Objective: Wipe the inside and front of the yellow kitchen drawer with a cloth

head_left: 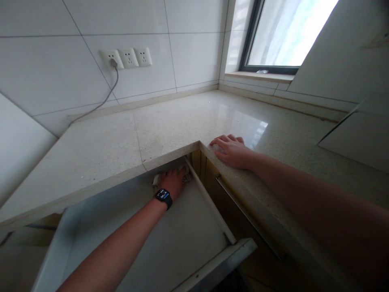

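My left hand [174, 181], with a black smartwatch [163, 197] on the wrist, reaches deep into an open white drawer [194, 239] under the counter. It presses on a pale crumpled cloth [158, 179] at the drawer's back right corner, fingers curled over it. My right hand [231, 151] lies flat on the speckled stone countertop [170, 125] near its inner corner, fingers stretched out and together, holding nothing.
A row of three wall sockets [129, 58] has a grey cable [103, 100] plugged in, running down to the counter. A window [285, 32] sits at the back right. A long metal handle [246, 215] runs along the wooden cabinet front beside the drawer.
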`<state>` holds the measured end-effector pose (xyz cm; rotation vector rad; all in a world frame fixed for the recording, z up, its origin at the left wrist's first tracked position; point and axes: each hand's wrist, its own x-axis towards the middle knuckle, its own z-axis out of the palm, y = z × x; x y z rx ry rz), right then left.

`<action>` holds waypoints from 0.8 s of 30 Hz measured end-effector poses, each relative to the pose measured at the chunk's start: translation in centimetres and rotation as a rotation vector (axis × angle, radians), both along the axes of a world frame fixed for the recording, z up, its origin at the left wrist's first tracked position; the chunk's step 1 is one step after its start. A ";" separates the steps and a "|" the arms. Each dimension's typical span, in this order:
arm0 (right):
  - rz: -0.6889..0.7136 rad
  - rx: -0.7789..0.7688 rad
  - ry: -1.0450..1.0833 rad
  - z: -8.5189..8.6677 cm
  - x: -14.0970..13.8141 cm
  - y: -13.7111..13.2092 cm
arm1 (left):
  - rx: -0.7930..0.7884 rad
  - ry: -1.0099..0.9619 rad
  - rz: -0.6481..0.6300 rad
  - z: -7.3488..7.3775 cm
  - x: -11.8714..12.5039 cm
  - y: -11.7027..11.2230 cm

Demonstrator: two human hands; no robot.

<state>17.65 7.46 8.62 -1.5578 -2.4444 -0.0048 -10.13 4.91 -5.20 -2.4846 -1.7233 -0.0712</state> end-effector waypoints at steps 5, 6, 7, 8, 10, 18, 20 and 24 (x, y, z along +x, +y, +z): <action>0.000 0.000 -0.004 0.0 -0.1 0.0 | -0.115 -0.113 -0.123 1.3 1.1 -6.1; -0.001 0.000 -0.004 0.0 -0.1 0.0 | -0.149 -0.138 -0.154 1.6 1.3 -7.4; -0.001 0.000 -0.002 0.0 -0.1 0.0 | -0.185 -0.164 -0.193 1.8 1.4 -8.7; -0.001 -0.001 -0.001 0.0 -0.1 0.0 | -0.225 -0.185 -0.237 2.0 1.6 -10.0; 0.001 -0.003 0.003 0.0 -0.1 0.0 | -0.313 -0.210 -0.358 2.5 1.6 -12.2; 0.012 -0.008 -0.004 -0.1 0.1 0.0 | -0.469 -0.114 -0.699 3.6 -2.1 -14.3; 0.012 -0.012 0.000 -0.1 0.1 0.0 | -0.467 -0.106 -0.658 3.3 -4.2 -14.2; 0.007 -0.014 0.003 0.0 0.0 -0.1 | -0.409 -0.097 -0.550 2.2 -10.1 -15.5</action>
